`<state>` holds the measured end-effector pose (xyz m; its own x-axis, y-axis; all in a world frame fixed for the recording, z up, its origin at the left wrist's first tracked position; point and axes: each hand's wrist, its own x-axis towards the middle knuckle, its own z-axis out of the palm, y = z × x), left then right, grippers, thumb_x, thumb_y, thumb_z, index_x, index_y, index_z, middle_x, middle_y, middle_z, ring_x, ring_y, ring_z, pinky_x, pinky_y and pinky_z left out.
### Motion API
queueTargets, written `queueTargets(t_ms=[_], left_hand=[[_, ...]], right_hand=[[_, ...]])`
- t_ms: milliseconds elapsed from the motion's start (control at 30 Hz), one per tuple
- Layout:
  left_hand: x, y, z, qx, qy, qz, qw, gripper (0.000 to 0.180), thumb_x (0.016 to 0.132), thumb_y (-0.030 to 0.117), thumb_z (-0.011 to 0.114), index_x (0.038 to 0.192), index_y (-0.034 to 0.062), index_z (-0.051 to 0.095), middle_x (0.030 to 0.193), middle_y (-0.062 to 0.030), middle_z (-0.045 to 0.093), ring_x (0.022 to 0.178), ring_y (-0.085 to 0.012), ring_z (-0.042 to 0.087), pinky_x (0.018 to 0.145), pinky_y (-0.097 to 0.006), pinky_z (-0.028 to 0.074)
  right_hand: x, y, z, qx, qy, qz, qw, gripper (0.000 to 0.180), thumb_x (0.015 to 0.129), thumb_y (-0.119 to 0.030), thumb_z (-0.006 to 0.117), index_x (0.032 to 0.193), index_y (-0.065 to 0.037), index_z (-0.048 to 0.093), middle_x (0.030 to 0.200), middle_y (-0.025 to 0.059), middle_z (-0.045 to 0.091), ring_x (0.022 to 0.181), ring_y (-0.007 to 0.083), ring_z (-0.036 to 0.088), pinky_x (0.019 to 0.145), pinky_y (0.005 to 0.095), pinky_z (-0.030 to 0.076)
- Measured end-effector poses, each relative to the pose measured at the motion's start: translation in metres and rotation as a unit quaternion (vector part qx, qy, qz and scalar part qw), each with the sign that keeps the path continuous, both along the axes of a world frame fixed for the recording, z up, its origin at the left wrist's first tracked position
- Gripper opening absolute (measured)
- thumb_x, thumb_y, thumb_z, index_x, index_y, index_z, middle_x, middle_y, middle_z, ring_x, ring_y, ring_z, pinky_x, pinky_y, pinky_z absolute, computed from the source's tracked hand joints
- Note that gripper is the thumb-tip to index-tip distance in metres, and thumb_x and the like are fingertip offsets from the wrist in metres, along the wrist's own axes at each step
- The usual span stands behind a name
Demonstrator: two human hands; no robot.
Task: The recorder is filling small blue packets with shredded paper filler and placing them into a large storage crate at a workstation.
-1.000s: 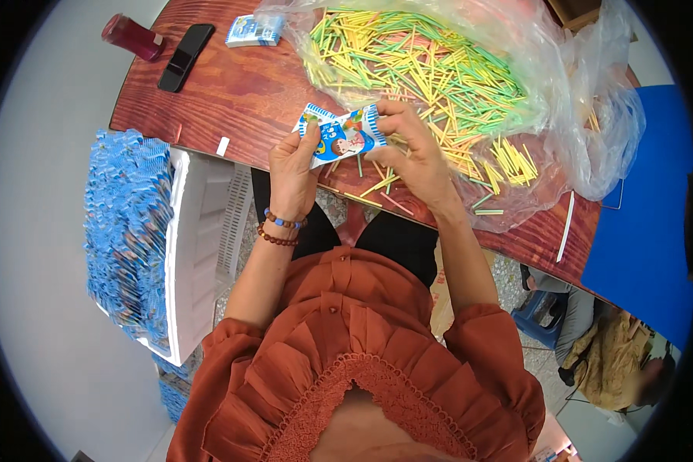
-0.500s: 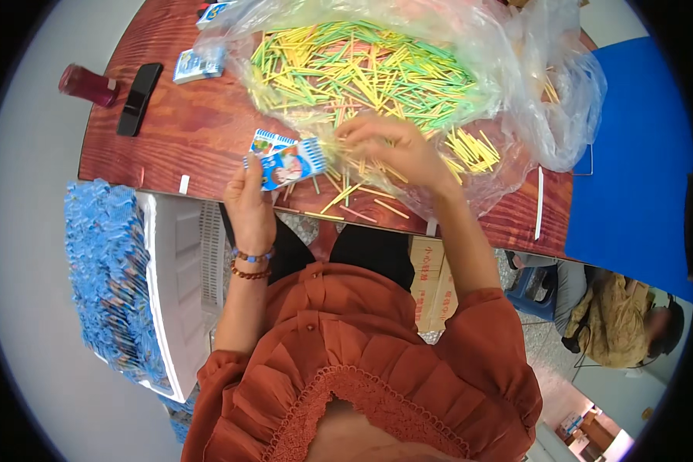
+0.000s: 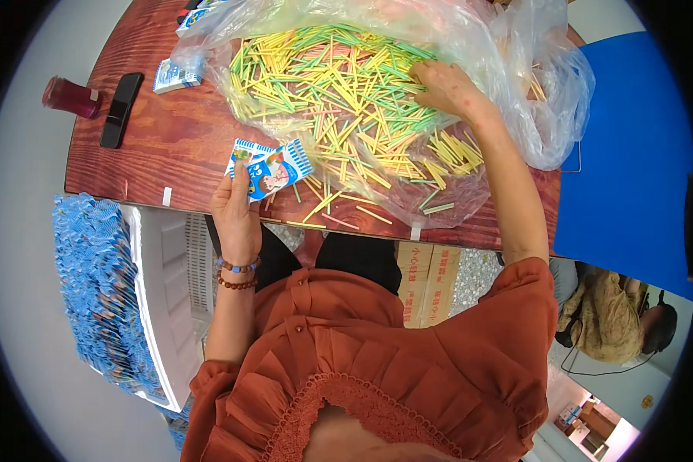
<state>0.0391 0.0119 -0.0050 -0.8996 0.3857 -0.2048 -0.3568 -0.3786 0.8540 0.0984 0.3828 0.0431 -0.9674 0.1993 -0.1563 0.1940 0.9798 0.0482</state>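
My left hand (image 3: 235,212) holds a small blue and white printed packet (image 3: 269,168) just above the near edge of the wooden table (image 3: 169,146). My right hand (image 3: 448,88) reaches far forward into a heap of yellow, green and pink sticks (image 3: 339,92). Its fingers rest on the sticks, curled among them. The heap lies on a spread clear plastic bag (image 3: 531,100). A few loose sticks (image 3: 339,208) lie by the table edge near the packet.
A dark red bottle (image 3: 69,98) and a black phone (image 3: 120,109) lie at the table's left end, with another small packet (image 3: 177,75) beside them. A white crate (image 3: 162,308) stacked with blue packets (image 3: 92,285) stands at my left. A cardboard box (image 3: 427,281) sits under the table.
My right hand left the packet and moved forward and right into the stick heap. The left hand kept the packet and sank toward the table edge.
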Motion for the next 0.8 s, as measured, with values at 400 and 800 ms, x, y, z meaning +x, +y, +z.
queueTargets(t_ms=[400, 800], left_hand=[[-0.001, 0.002, 0.002, -0.001, -0.010, 0.005, 1.000, 0.026, 0.101, 0.023, 0.052, 0.102, 0.0003, 0.065, 0.098, -0.0060, 0.070, 0.084, -0.0107, 0.067, 0.074, -0.027, 0.055], [-0.002, -0.004, 0.003, 0.013, -0.025, 0.007, 1.000, 0.025, 0.100, 0.021, 0.053, 0.102, 0.0001, 0.065, 0.098, -0.0053, 0.070, 0.083, -0.0088, 0.066, 0.076, -0.025, 0.054]], right_hand=[[-0.020, -0.003, -0.026, 0.013, 0.122, -0.039, 0.992, 0.033, 0.081, -0.024, 0.062, 0.105, -0.003, 0.059, 0.108, 0.0157, 0.062, 0.105, 0.0329, 0.058, 0.088, 0.0461, 0.044], [-0.027, -0.008, -0.024, 0.043, 0.022, 0.021, 0.999, 0.021, 0.086, -0.006, 0.045, 0.104, -0.001, 0.054, 0.104, 0.0185, 0.064, 0.101, 0.0331, 0.062, 0.086, 0.0525, 0.043]])
